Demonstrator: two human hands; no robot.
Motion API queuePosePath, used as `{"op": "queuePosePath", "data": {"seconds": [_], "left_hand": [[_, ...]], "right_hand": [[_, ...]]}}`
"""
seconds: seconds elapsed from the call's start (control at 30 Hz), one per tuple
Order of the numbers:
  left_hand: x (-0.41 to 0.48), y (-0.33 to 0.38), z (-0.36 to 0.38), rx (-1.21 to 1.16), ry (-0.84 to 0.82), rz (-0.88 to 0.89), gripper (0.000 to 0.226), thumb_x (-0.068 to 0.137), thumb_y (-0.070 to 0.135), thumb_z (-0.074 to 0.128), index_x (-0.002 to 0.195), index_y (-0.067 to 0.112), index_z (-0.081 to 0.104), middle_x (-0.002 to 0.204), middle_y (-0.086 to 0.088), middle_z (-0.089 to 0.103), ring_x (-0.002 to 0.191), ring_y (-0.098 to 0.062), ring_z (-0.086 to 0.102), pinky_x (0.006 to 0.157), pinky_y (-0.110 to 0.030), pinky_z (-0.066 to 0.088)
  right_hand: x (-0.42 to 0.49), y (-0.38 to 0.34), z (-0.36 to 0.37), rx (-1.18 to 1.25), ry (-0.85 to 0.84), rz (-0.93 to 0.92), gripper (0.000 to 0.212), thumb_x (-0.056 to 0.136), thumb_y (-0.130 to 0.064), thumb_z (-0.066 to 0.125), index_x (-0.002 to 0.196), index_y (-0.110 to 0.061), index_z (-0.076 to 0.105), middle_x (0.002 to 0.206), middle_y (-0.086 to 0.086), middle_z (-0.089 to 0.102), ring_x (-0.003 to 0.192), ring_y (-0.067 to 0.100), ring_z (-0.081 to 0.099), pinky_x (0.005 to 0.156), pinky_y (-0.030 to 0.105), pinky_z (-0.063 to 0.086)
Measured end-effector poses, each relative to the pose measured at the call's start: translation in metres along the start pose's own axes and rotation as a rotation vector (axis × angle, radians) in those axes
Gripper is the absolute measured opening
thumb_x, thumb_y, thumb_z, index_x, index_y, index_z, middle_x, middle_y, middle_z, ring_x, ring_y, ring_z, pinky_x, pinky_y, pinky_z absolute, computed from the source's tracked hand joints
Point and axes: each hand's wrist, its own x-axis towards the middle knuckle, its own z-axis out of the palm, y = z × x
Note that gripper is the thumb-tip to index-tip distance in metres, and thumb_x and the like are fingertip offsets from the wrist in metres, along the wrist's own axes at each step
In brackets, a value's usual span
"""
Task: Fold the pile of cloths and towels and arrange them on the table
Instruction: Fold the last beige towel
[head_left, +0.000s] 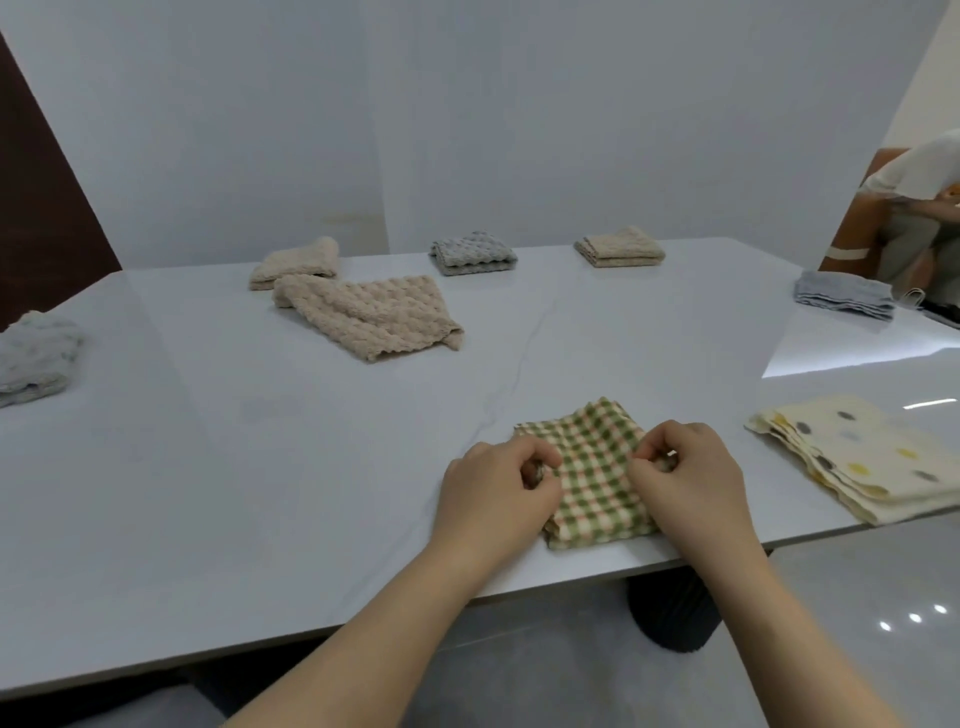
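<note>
Glossy grey table (260, 467), white wall (467, 130) behind; a beige waffle towel (374, 314) lies unfolded at upper centre-left. Green checked cloth (597, 462), partly folded, sits at lower centre near the front edge, left hand (498, 488) and right hand (691, 478) each pinching a side of it with curled fingers. Judged step: another fold; next move needs both pinched sides carried together, layers aligned.

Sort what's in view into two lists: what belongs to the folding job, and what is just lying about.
Job: green checked cloth, pinched by left hand and right hand; loose beige towel; folded beige towel; folded grey towel; folded tan towel; blue-grey cloth; spotted cloth; white cloth; table.
Lying about: orange chair; dark round object under the table edge.
</note>
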Motion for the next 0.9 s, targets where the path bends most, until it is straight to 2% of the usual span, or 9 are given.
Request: {"op": "queuePosePath", "data": {"seconds": [0.1,0.2,0.3,0.4,0.5,0.6,0.73,0.8,0.9], "left_hand": [[-0.001,-0.002,-0.001,-0.019,0.000,-0.014,0.019,0.078,0.021,0.054,0.070,0.039,0.055,0.057,0.012,0.048,0.076,-0.011,0.048,0.066,-0.023,0.035],[-0.001,-0.001,-0.002,-0.007,0.002,-0.009,0.022,0.077,0.024,0.056,0.063,0.041,0.054,0.059,0.014,0.047,0.079,-0.012,0.047,0.070,-0.024,0.036],[0.004,-0.003,-0.007,-0.049,0.016,-0.033,0.017,0.082,0.023,0.058,0.078,0.039,0.057,0.081,0.014,0.043,0.093,-0.013,0.048,0.083,-0.024,0.039],[0.013,-0.011,-0.021,-0.059,0.015,-0.047,0.015,0.086,0.021,0.056,0.092,0.034,0.057,0.099,0.008,0.045,0.087,-0.008,0.047,0.082,-0.021,0.036],[0.026,-0.028,-0.040,0.080,0.067,-0.050,0.023,0.087,0.017,0.052,0.106,0.026,0.060,0.108,0.004,0.048,0.101,-0.013,0.048,0.088,-0.023,0.036],[0.040,-0.055,-0.065,0.256,0.148,-0.108,0.029,0.086,0.013,0.049,0.112,0.021,0.059,0.122,-0.001,0.051,0.115,-0.020,0.045,0.096,-0.029,0.036],[0.055,-0.092,-0.099,0.389,0.257,-0.198,0.030,0.089,0.012,0.045,0.116,0.018,0.057,0.127,-0.003,0.050,0.119,-0.023,0.041,0.094,-0.031,0.035],[0.064,-0.107,-0.113,0.414,0.303,-0.211,0.030,0.090,0.012,0.044,0.117,0.017,0.056,0.128,-0.003,0.049,0.118,-0.023,0.041,0.093,-0.030,0.034],[0.082,-0.126,-0.128,0.471,0.336,-0.221,0.031,0.090,0.013,0.043,0.119,0.016,0.054,0.127,-0.004,0.049,0.117,-0.024,0.042,0.091,-0.030,0.035]], "right_hand": [[0.000,-0.002,0.001,-0.177,-0.044,0.002,0.005,0.075,-0.020,0.056,0.071,-0.022,0.054,0.089,-0.009,0.043,0.083,0.015,0.046,0.072,0.030,0.040],[0.002,-0.010,-0.002,-0.390,-0.049,-0.018,0.005,0.076,-0.026,0.055,0.079,-0.024,0.056,0.098,-0.007,0.039,0.097,0.019,0.038,0.085,0.034,0.032],[0.006,-0.022,-0.006,-0.423,-0.037,-0.044,0.010,0.077,-0.027,0.054,0.087,-0.025,0.055,0.112,-0.002,0.044,0.113,0.024,0.036,0.093,0.036,0.028],[0.014,-0.038,-0.003,-0.414,-0.052,-0.129,0.015,0.080,-0.029,0.052,0.094,-0.025,0.054,0.123,0.000,0.047,0.115,0.022,0.036,0.092,0.034,0.027],[0.028,-0.056,0.017,-0.419,-0.155,-0.211,0.020,0.083,-0.032,0.050,0.102,-0.024,0.055,0.126,-0.001,0.047,0.116,0.021,0.038,0.089,0.032,0.026],[0.043,-0.076,0.053,-0.435,-0.300,-0.255,0.028,0.085,-0.033,0.049,0.111,-0.023,0.054,0.127,0.001,0.048,0.117,0.024,0.039,0.093,0.034,0.031],[0.058,-0.096,0.112,-0.272,-0.435,-0.213,0.038,0.086,-0.027,0.049,0.123,-0.021,0.046,0.129,0.004,0.043,0.117,0.025,0.041,0.094,0.034,0.034],[0.063,-0.101,0.141,-0.207,-0.400,-0.200,0.041,0.087,-0.024,0.048,0.127,-0.020,0.043,0.131,0.005,0.042,0.118,0.025,0.041,0.094,0.034,0.034],[0.074,-0.106,0.178,-0.355,-0.227,-0.302,0.041,0.088,-0.021,0.045,0.129,-0.017,0.042,0.133,0.006,0.044,0.121,0.026,0.038,0.093,0.034,0.031]]}}
